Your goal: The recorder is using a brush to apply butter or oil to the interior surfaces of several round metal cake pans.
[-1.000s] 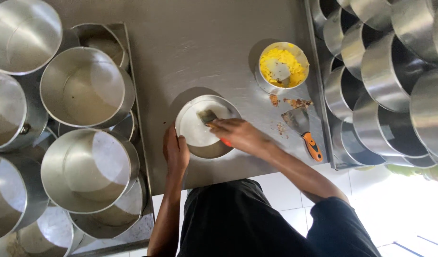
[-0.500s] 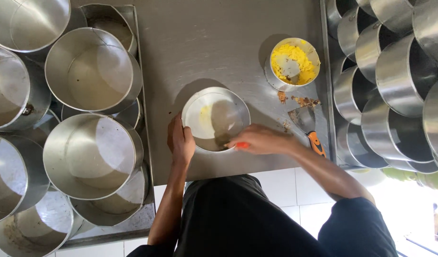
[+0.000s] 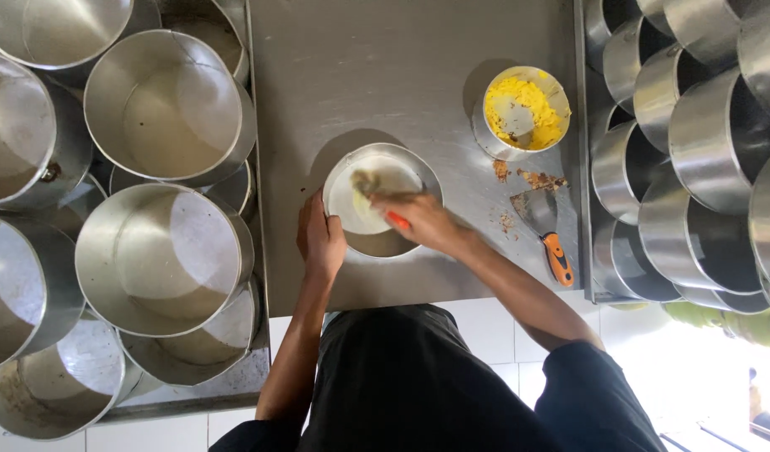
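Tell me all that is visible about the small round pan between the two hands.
The small round pan is shiny metal with low walls, upright on the steel counter. Its pale inside carries a yellowish smear. The left hand grips its left rim. The right hand holds an orange-handled brush whose head touches the pan's bottom.

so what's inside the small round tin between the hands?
Inside the small round tin: a pale yellow smear and the brush tip, held by the right hand. That hand covers the tin's near-right part; the left hand steadies its rim.
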